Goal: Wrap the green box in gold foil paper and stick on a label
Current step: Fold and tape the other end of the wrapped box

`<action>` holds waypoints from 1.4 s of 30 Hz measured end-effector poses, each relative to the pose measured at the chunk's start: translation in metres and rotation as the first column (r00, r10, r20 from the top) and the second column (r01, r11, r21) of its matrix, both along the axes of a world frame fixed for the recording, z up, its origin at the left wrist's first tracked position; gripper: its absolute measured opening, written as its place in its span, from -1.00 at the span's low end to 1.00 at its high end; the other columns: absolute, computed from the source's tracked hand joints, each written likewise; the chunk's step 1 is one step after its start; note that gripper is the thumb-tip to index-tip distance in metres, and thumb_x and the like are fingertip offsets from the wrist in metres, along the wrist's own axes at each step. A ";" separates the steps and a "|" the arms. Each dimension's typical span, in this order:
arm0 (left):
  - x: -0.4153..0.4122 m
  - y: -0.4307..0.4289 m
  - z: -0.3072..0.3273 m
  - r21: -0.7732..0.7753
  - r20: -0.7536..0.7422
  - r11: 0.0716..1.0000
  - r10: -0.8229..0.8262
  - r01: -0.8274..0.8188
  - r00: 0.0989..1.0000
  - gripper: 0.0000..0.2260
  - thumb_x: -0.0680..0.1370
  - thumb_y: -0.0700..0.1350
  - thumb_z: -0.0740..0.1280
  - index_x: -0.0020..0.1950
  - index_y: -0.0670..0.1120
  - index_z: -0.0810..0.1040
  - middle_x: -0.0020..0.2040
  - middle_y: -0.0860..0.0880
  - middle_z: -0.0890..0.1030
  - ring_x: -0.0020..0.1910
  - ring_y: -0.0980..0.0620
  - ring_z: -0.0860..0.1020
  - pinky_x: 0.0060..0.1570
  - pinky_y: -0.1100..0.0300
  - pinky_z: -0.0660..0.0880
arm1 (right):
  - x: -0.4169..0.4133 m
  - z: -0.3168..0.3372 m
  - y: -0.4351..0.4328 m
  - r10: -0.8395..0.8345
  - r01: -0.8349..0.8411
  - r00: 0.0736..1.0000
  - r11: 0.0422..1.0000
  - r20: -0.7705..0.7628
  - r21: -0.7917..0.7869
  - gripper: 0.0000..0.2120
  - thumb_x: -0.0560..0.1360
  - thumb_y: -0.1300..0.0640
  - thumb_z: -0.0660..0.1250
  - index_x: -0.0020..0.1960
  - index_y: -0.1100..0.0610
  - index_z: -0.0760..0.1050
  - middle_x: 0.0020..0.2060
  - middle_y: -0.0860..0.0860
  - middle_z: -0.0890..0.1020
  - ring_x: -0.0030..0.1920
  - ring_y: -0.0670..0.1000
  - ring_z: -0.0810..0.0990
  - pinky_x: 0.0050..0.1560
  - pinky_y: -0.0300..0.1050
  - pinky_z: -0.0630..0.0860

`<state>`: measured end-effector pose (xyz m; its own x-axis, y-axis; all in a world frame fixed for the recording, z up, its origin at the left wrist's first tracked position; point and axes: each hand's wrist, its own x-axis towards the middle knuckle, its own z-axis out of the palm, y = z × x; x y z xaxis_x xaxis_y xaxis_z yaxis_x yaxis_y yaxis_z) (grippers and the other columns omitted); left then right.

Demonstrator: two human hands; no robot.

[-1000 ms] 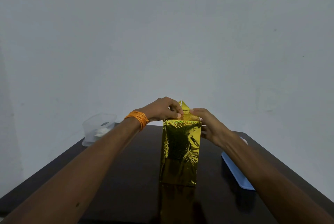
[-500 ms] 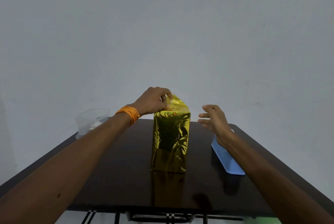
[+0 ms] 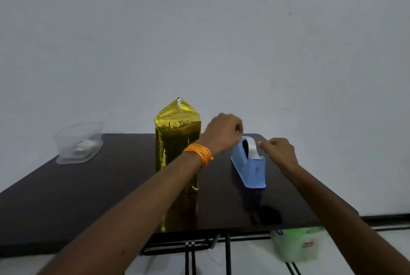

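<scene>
Both hands are leaving the wrapped box and going to the tape dispenser; half a second back the left hand was pinching the top fold and the right hand was hovering open beside it. View is also shifting, so the table edge and floor are now showing.

Gold-wrapped box is standing upright and unsupported near the middle of the dark table, foil covering every visible face. Top flap is peaking up into a point, not lying flat, with a small pale strip at the tip. Judgement: top closure is not yet fixed, which explains the reach for tape.

Left hand is curled over the far end of the dispenser, fingers closed; whether it is gripping the roll or only bracing the body I cannot tell. Right hand is pinching narrow, fingertips meeting just beside the white tape roll, probably on the free end, though the tape itself is too thin to confirm.

Clear plastic container with something white inside is sitting well apart at the left rear corner, possibly holding labels. Blurred green-white item is lying on the floor below the table.

Readable writing: none. No label visible on the box.
</scene>
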<state>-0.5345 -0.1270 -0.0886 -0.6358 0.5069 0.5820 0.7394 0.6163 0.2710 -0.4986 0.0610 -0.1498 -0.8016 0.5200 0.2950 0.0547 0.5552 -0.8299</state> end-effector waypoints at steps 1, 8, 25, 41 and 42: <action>-0.001 0.008 -0.011 -0.026 0.073 1.000 0.002 0.000 0.997 -0.84 0.44 -0.21 0.35 -0.06 -0.09 0.71 -0.06 -0.05 0.70 -0.02 -0.08 0.61 0.01 0.06 0.56 | 0.002 -0.002 0.002 -0.003 0.003 0.999 1.000 0.036 0.001 -0.64 0.51 0.07 0.38 -0.37 0.16 0.33 -0.46 0.05 0.35 -0.38 0.03 0.29 -0.33 -0.11 0.22; -0.015 0.042 -0.073 -0.141 0.378 0.989 0.005 0.052 0.926 -0.67 0.42 0.04 0.53 -0.02 -0.20 0.68 -0.07 -0.12 0.68 -0.10 -0.09 0.61 -0.15 0.07 0.52 | 0.003 -0.012 0.002 0.163 -0.088 0.973 0.917 0.163 -0.389 -0.78 0.53 0.07 0.41 -0.12 0.23 0.55 -0.28 0.10 0.53 -0.36 0.00 0.43 -0.38 -0.18 0.30; -0.020 0.053 -0.097 0.058 0.427 0.998 -0.025 0.000 0.904 -0.63 0.36 0.02 0.59 0.02 -0.17 0.61 -0.07 -0.14 0.68 -0.27 -0.05 0.58 -0.18 0.11 0.57 | -0.008 0.002 -0.012 0.024 -0.017 0.999 0.970 0.027 -0.243 -0.82 0.43 0.22 0.50 -0.13 0.37 0.67 -0.13 0.25 0.70 -0.21 0.02 0.55 -0.26 -0.15 0.42; -0.018 0.053 -0.102 0.115 0.401 0.993 -0.036 -0.011 0.916 -0.65 0.37 0.01 0.58 0.00 -0.18 0.62 -0.08 -0.16 0.69 -0.25 -0.05 0.58 -0.18 0.12 0.56 | 0.035 -0.037 -0.017 0.017 -0.019 1.000 0.906 -0.007 -0.423 -0.86 0.48 0.25 0.46 -0.23 0.29 0.64 -0.63 -0.05 0.45 -0.65 -0.13 0.28 -0.56 -0.24 0.23; -0.018 0.053 -0.102 0.117 0.407 0.993 -0.041 -0.008 0.913 -0.64 0.37 0.01 0.58 0.02 -0.19 0.63 -0.08 -0.17 0.69 -0.24 -0.07 0.61 -0.13 0.09 0.60 | 0.036 -0.039 -0.016 0.017 -0.022 1.000 0.920 -0.016 -0.390 -0.86 0.48 0.24 0.46 -0.21 0.30 0.64 -0.58 -0.02 0.48 -0.65 -0.16 0.31 -0.58 -0.28 0.26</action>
